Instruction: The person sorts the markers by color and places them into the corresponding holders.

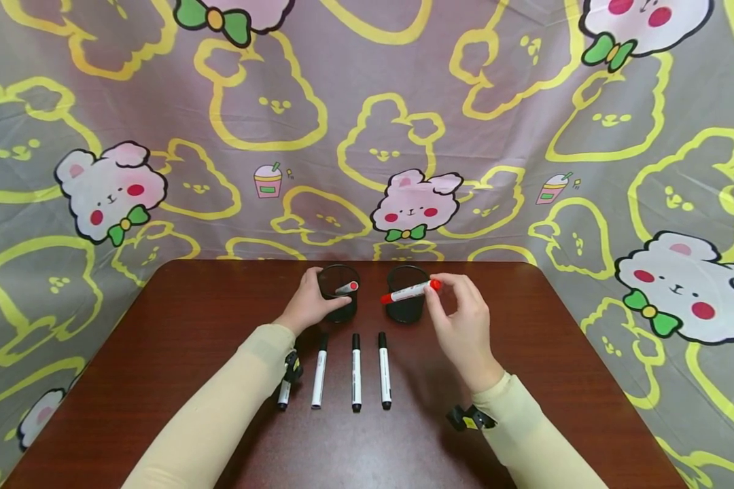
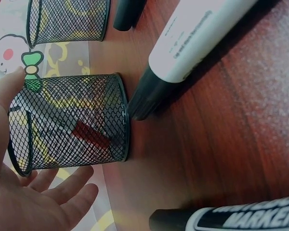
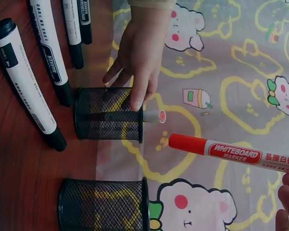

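My left hand [image 1: 308,302] holds the left black mesh pen cup [image 2: 72,125], its thumb at the rim and its fingers along the far side. Inside that cup leans a marker [image 1: 346,288], its red cap low against the mesh in the left wrist view. Between thumb and fingertips, my right hand [image 1: 465,316] pinches a red whiteboard marker [image 3: 236,151] near one end. This marker is in the air, tilted slightly, and overlaps the right mesh pen cup [image 1: 404,312] in the head view. Its red cap points left, toward the held cup.
Several black-capped white markers lie in a row in front of the cups, among them a middle one [image 1: 357,373] and a right one [image 1: 385,373]. The leftmost marker [image 1: 284,395] is partly hidden under my left wrist. A patterned cloth [image 1: 318,136] hangs behind the brown table [image 1: 189,305].
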`<state>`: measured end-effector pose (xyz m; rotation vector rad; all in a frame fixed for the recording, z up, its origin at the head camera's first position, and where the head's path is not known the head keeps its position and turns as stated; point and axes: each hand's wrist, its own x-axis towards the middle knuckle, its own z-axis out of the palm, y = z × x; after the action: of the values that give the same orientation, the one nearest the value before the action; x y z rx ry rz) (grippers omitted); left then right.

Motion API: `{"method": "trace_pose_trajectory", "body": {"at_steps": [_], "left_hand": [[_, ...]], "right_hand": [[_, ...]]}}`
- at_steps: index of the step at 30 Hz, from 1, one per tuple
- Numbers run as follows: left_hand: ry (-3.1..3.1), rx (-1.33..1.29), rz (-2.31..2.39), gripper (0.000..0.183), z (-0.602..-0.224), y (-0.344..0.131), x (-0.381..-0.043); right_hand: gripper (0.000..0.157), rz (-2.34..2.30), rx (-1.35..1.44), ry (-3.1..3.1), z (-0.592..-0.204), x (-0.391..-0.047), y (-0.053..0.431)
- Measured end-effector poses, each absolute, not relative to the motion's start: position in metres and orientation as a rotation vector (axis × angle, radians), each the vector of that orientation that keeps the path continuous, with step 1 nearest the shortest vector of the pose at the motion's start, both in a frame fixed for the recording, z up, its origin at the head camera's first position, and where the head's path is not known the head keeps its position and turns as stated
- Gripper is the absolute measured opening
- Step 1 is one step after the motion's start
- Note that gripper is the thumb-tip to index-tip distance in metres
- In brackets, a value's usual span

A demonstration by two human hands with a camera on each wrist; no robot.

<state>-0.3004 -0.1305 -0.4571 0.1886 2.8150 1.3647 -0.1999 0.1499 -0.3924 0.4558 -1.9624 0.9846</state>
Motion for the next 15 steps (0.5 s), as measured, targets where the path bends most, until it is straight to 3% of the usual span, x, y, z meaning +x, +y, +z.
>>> {"method": "trace_pose_trajectory", "body": {"at_steps": [15], "left_hand": [[2.822, 0.208, 1.362, 0.096, -0.458, -0.13, -0.301]], "right_hand": [[0.024, 1.022, 0.493, -1.946, -0.391, -0.207, 0.126]]}}
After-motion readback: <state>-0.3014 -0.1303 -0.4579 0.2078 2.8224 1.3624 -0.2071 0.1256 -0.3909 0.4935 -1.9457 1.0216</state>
